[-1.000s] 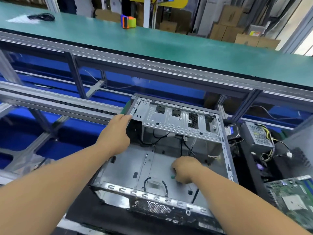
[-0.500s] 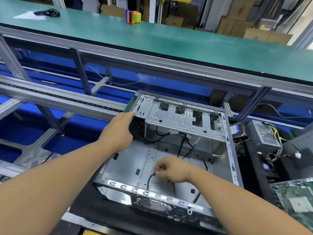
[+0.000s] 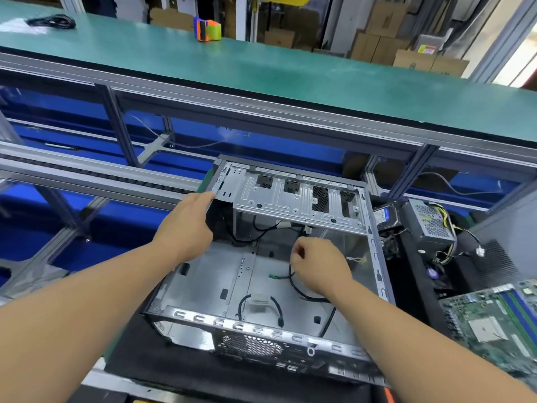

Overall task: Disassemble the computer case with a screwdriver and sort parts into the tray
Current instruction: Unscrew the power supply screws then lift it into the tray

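Bare grey steel fills the middle of the scene: a computer case (image 3: 261, 286) lies on its side, open upward, on a dark mat over the worktop (image 3: 122, 385). It is mostly stripped; only loose black cables (image 3: 293, 286) and a small green plug remain inside.

The left hand (image 3: 186, 228) rests on the case's far left corner with fingers out straight, steadying it. The right hand (image 3: 316, 267) is inside the case, fingers curled; it seems to pinch a cable, though the grip itself is hidden. No screwdriver is visible.

The step in hand looks like freeing the last wiring. The next move probably calls for tracing the cable to its anchor under the drive cage (image 3: 299, 199) at the case's far side and unplugging it rather than tugging.

Right of the case sit a power supply (image 3: 430, 222), a hard drive (image 3: 383, 216) and a green motherboard (image 3: 494, 324). Beyond the case, an aluminium frame carries a raised green shelf (image 3: 261, 68) holding an orange and green tape dispenser (image 3: 207, 29); cardboard boxes (image 3: 386, 33) stand behind it.
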